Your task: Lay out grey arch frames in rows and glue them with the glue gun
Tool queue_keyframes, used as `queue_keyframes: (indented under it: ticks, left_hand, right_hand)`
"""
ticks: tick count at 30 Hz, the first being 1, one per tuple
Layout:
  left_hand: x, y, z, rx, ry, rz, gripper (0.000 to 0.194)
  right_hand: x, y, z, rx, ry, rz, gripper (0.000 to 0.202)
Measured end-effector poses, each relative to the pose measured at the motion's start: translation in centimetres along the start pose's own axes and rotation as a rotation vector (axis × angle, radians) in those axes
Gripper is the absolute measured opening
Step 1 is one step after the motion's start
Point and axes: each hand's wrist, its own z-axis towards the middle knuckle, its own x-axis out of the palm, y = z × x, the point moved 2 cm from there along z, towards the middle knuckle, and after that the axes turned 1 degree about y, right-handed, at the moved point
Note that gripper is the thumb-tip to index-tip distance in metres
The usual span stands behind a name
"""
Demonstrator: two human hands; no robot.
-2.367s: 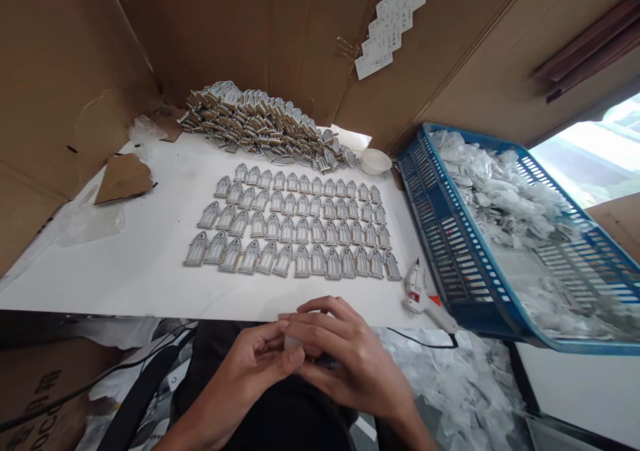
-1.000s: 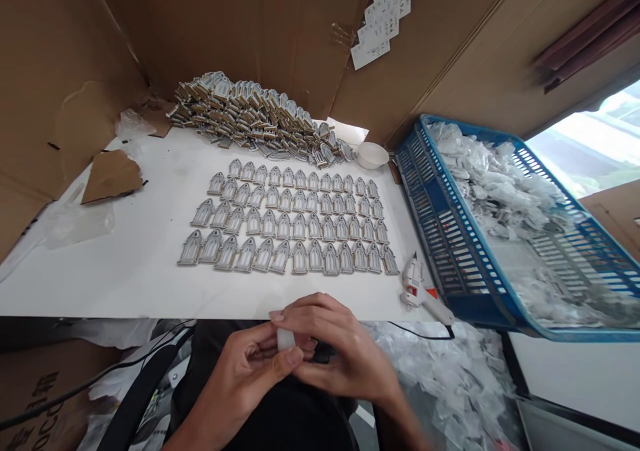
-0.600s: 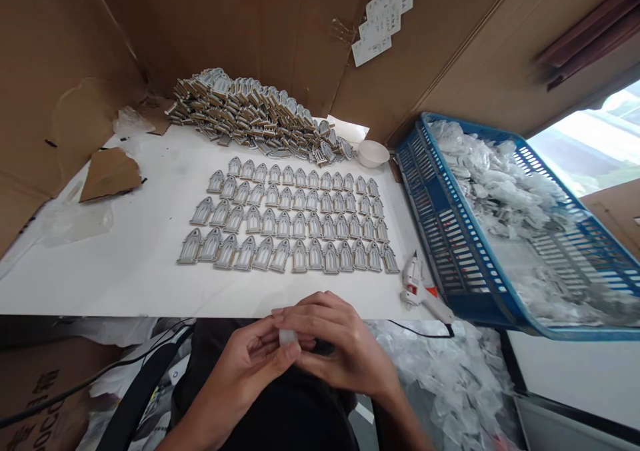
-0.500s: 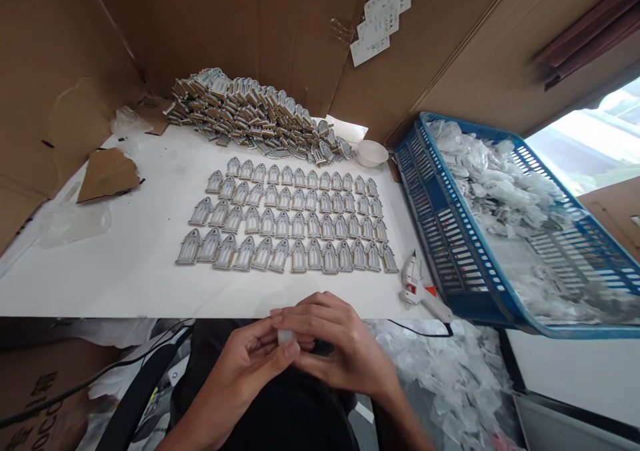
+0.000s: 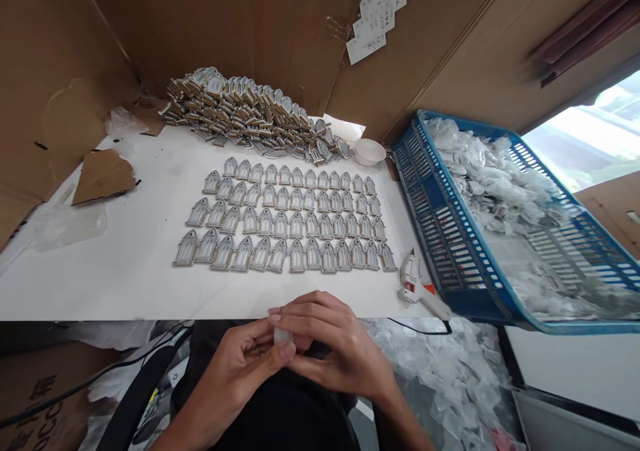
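A small whitish translucent piece (image 5: 283,336) shows between my two hands, just below the table's front edge. My left hand (image 5: 250,361) is closed around it, the thumb pressing on its lower side. From the right, my right hand (image 5: 327,334) arches over with its fingers together, and its fingertips meet the piece and the left fingers. Beyond them, arch-shaped grey window-like pieces (image 5: 297,256) lie in several rows on the white table (image 5: 135,271). Behind the rows rises a large heap of similar pieces (image 5: 250,114).
A white glue gun (image 5: 413,284) lies at the table's right edge, beside a blue basket (image 5: 450,238) of plastic-wrapped items. Near the heap stands a white bowl (image 5: 369,152). Torn cardboard (image 5: 103,176) lies at left; cardboard walls surround the back. Plastic bags (image 5: 440,371) are below right.
The view has shifted slightly. Both hands keep nearly the same hold, and a little more of the whitish piece shows between them.
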Motion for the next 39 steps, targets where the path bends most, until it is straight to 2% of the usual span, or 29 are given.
queue_keyframes:
  ticks: [6,12,17,23,27,30,35,39]
  left_hand:
    - [0.1,0.1,-0.1,-0.029,0.008,-0.026,0.041]
    - [-0.1,0.7,0.0,-0.017,0.055,-0.054,0.054]
    - [-0.1,1.0,0.1,-0.021,0.064,-0.007,0.048]
    - [-0.5,0.6,0.1,-0.023,-0.029,0.101,0.05]
    - [-1.0,0.0,0.1,0.056,-0.157,0.285,0.044]
    - [-1.4,0.2,0.2,0.124,-0.232,0.411,0.036]
    - [-1.6,1.0,0.2,0.278,-0.228,0.515,0.027]
    - [-1.6,0.9,0.0,0.336,-0.271,0.506,0.026]
  right_hand:
    - [0.0,0.0,0.0,0.001,0.0,0.02,0.049]
    - [-0.1,0.0,0.1,0.004,-0.014,0.024,0.044]
    - [-0.1,-0.1,0.0,0.002,-0.003,0.008,0.045]
    - [-1.1,-0.1,-0.2,0.101,0.045,0.116,0.069]
    - [-1.6,-0.9,0.0,0.136,0.015,0.303,0.065]
    - [-0.6,-1.8,0.3,0.18,-0.016,0.318,0.065]
    - [1.3,-2.5,0.8,0.171,-0.093,0.298,0.043]
    - [1.4,-2.4,0.9,0.124,-0.106,0.265,0.041]
